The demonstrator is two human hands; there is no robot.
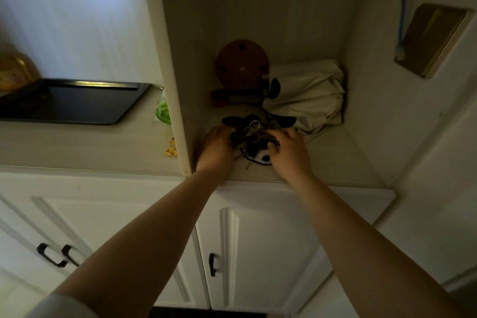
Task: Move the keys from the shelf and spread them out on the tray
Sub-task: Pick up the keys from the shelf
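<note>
A dark tangle of keys (pixel 251 134) with black fobs and metal rings lies near the front of the shelf (pixel 333 160) inside a white cabinet niche. My left hand (pixel 216 150) cups the pile from the left and my right hand (pixel 289 152) closes on it from the right; both have fingers in the bunch. A white fob with a dark button pokes out beneath the pile. The black tray (pixel 77 103) sits empty on the counter to the left, beyond the niche's side wall.
Behind the keys are a round brown disc (pixel 242 63), a dark box (pixel 232 97) and a bundled white cloth (pixel 307 95). A green item (pixel 163 111) and a yellow packet (pixel 171 147) lie beside the tray. Cabinet doors with black handles are below.
</note>
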